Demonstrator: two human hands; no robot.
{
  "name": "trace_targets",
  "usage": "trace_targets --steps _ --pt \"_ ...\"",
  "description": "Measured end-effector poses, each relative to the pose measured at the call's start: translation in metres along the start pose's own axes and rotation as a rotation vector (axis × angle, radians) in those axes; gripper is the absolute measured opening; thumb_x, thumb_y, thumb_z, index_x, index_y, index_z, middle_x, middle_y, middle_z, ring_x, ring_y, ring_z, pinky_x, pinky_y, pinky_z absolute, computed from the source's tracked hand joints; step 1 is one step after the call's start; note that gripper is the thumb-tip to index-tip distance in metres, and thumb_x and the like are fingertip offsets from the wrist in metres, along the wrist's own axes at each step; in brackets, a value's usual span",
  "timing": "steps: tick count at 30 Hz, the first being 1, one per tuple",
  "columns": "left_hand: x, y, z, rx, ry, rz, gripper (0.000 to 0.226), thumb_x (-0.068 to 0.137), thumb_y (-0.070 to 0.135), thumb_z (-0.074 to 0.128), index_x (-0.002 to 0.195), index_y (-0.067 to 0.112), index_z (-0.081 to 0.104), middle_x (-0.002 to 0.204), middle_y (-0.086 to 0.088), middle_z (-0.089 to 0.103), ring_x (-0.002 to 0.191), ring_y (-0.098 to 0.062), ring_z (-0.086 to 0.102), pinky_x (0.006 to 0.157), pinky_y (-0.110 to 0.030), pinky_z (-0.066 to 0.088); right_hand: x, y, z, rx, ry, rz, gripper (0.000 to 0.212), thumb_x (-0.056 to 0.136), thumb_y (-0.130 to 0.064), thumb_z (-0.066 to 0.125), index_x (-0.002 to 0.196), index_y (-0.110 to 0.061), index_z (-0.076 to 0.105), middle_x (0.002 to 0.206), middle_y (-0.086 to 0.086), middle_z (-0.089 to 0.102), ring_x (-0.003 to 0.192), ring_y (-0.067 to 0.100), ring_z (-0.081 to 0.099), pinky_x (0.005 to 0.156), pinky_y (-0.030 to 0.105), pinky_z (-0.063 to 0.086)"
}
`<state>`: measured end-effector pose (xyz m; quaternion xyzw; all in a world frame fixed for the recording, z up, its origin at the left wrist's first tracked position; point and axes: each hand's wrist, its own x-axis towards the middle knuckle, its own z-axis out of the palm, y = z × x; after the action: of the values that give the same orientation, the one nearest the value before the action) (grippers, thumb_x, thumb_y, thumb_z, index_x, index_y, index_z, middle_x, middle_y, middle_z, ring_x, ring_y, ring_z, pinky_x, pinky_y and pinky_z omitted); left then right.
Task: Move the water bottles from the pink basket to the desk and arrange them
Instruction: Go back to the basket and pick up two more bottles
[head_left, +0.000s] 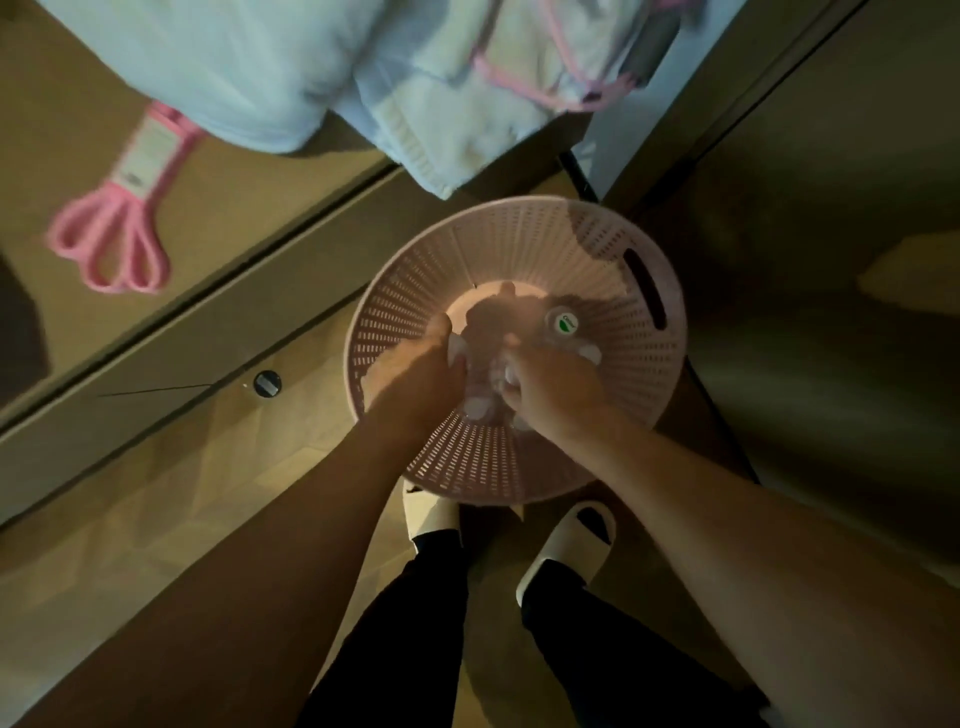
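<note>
Centre-right of frame, seen from above: round pink basket (519, 249) w/ slotted walls & a dark handle slot on its right side, sitting on wood floor (171, 530) just ahead of two feet in white slippers (569, 545). Both hands down inside basket, near its bottom. Left hand (415, 371) at centre-left of basket, fingers curled round a clear water bottle (457, 353), only a pale bit showing past the thumb. Right hand (550, 387) just beside it at centre-right, fingers clenched on more clear plastic (501, 376) — prob. another bottle, but too blurred & glary to tell how many. Further bottle standing upright against right inner wall, just above right hand, seen cap-on: white cap w/ green mark (565, 323). Upper left of frame: desk (218, 208) top w/ pink scissors (117, 231) lying flat, pale cloth (291, 73) draped over its far part, edge hanging toward basket rim. Small round dark knob (267, 383) on desk front, left of basket. Dark trousers at bottom centre.
</note>
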<state>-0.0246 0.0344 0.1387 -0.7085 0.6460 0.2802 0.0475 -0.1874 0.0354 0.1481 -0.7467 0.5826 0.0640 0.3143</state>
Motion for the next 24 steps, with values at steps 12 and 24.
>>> trace_targets --steps 12,24 --pt "-0.19 0.076 -0.329 -0.126 0.264 0.066 0.031 0.092 0.042 0.054 0.104 0.014 0.049 0.091 -0.017 0.066 0.083 -0.039 0.063 0.068 -0.041 0.052 -0.168 -0.148 -0.3 0.081 0.125 0.028 0.025 0.091 -0.032 0.062 0.106 -0.019 0.048 0.092 0.004 0.058 0.085 0.024 0.058 0.073 0.038 0.05" --pt "-0.29 0.061 -0.444 -0.293 0.565 0.023 0.031 0.086 0.054 0.053 0.096 0.025 0.052 0.078 -0.002 0.068 0.071 -0.029 0.066 0.064 -0.043 0.057 -0.253 -0.252 -0.388 0.214 0.343 0.027 0.024 0.087 -0.037 0.063 0.101 -0.02 0.053 0.087 0.007 0.062 0.082 0.03 0.058 0.068 0.031 0.043"
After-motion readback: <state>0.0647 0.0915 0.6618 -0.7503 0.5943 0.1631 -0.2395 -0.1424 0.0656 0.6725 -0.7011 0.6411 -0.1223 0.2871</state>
